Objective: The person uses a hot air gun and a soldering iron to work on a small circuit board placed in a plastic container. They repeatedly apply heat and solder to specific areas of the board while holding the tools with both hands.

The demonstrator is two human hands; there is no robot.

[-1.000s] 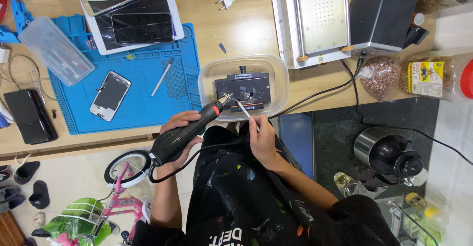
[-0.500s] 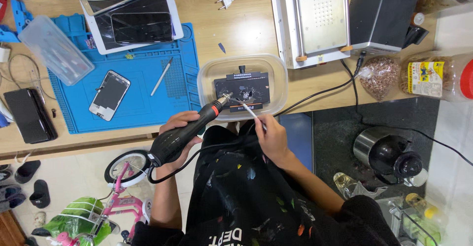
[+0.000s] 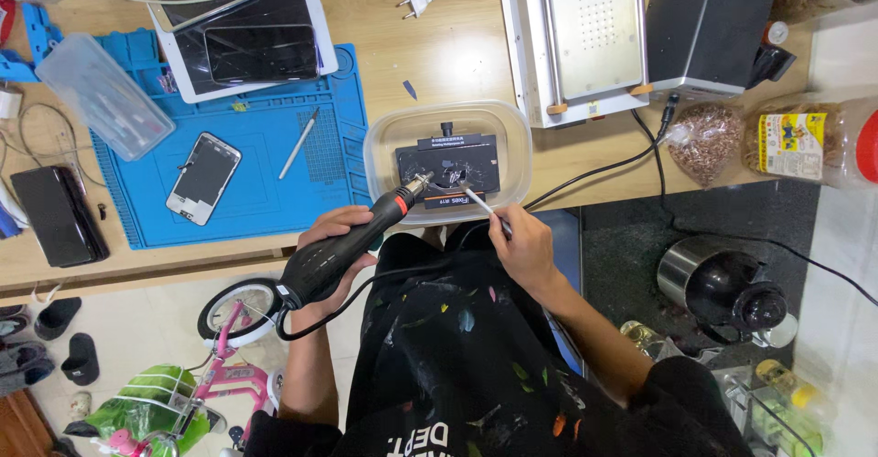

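Left grip (image 3: 340, 237) wrapped the black hot-air tool (image 3: 352, 242); right hand (image 3: 523, 248) pinched a thin tool (image 3: 476, 199) (mid-rework) over the black holder (image 3: 448, 166); steadier tip placement seemed needed.

A blue silicone work mat (image 3: 242, 178) lies at the left of the wooden tabletop (image 3: 439, 50), with a smartphone (image 3: 205, 178) face up on it. A tablet (image 3: 247, 41) overlaps the mat's top edge. A clear plastic box (image 3: 103, 96) sits upper left. A metal heating plate (image 3: 576, 36) stands at upper centre. A pink child's bicycle (image 3: 215, 375) stands on the floor, lower left.
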